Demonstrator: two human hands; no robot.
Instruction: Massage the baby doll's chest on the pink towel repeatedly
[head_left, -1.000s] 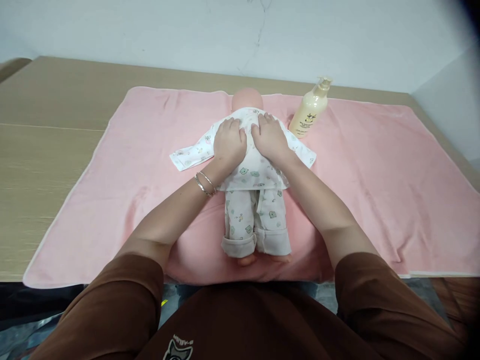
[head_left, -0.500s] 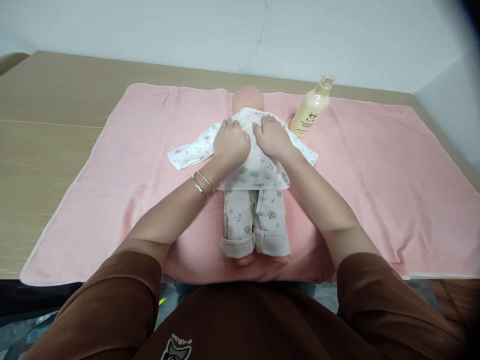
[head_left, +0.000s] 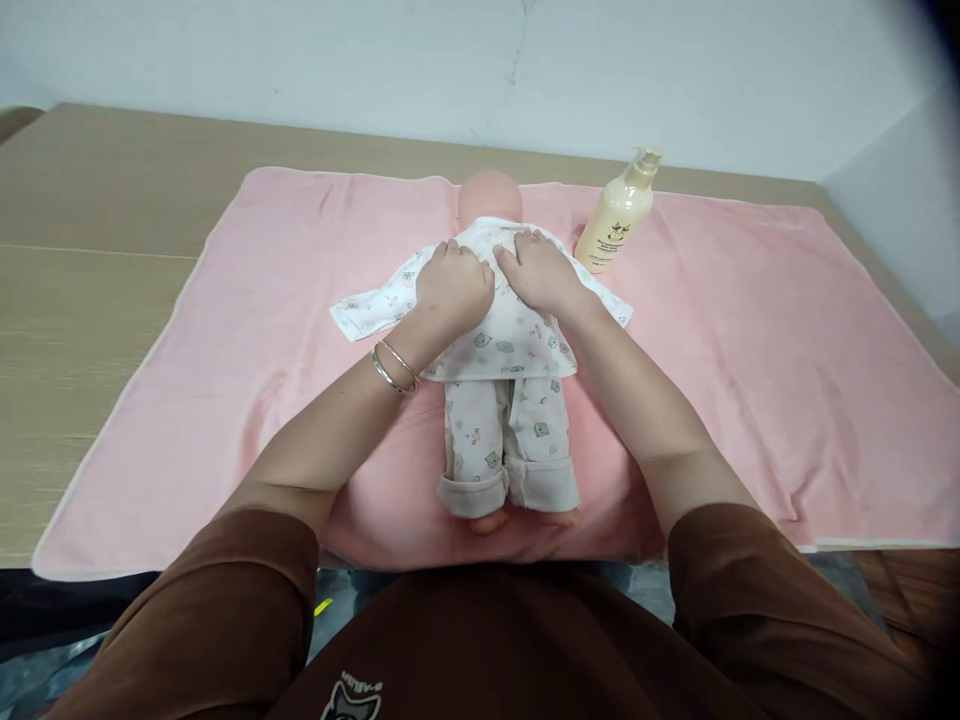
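Observation:
A doll lies on its front, its bald head (head_left: 489, 197) towards the wall, in a white patterned shirt (head_left: 506, 345) and matching trousers (head_left: 541, 430) with rolled cuffs. My left hand (head_left: 455, 287) rests on the left side of the upper back, fingers slightly bent over the cloth and holding nothing that shows. On the right side of the back lies my right hand (head_left: 540, 270), open, its thumb apart from the fingers. The two thumbs are close together near the middle of the back. The shirt's sleeves spread out to both sides.
A pink blanket (head_left: 735, 350) under the doll covers much of the wooden table (head_left: 90, 210). A cream pump bottle (head_left: 616, 218) stands on the blanket, right of the doll's head. Behind the table is a pale wall (head_left: 337, 80).
My left hand has shifted slightly left on the doll's back, and the thumbs remain close. The whole view has moved a little, while the doll and bottle keep their places on the blanket.

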